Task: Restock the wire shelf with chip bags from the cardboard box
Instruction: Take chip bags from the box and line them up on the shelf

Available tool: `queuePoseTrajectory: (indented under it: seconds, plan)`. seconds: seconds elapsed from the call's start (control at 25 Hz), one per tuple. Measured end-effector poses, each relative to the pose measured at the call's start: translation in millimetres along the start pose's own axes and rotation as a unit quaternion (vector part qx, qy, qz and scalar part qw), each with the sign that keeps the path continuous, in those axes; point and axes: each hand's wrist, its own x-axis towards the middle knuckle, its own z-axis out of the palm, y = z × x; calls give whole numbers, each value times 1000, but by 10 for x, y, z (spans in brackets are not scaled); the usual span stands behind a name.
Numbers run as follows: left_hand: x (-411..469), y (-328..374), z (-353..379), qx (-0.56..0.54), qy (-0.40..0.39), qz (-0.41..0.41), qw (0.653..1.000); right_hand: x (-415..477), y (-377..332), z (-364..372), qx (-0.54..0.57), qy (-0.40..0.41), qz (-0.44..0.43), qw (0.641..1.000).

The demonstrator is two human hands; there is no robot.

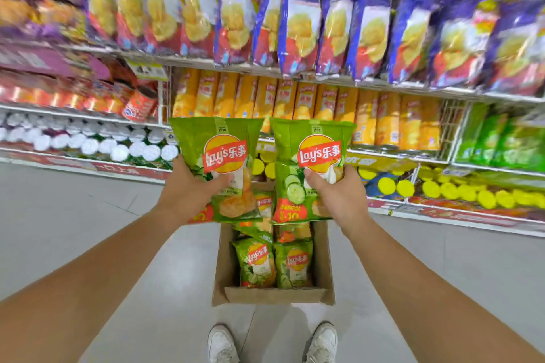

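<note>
The left hand (pixel 191 190) clasps the left bag (pixel 219 153), the right hand (pixel 337 190) the right bag (pixel 312 156); I'd stand both upright in the far-right green row (pixel 501 143), labels outward.

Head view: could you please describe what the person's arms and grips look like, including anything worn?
The left arm and right arm are bare as far as the view shows, without sleeves. The left grip and right grip are bare hands: no gloves, rings, watch or bands show.
</note>
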Motion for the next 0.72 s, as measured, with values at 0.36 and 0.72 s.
queuePoseTrajectory:
  seconds: [0.36, 0.72]
  plan:
    - [-475, 1792, -1333, -5, 22, 100, 995, -954, -1998, -790, 14, 63, -76, 995]
    - [-240, 3068, -2283, -8, 44, 182, 982, -1096, -3430, -1079, 32, 120, -144, 982]
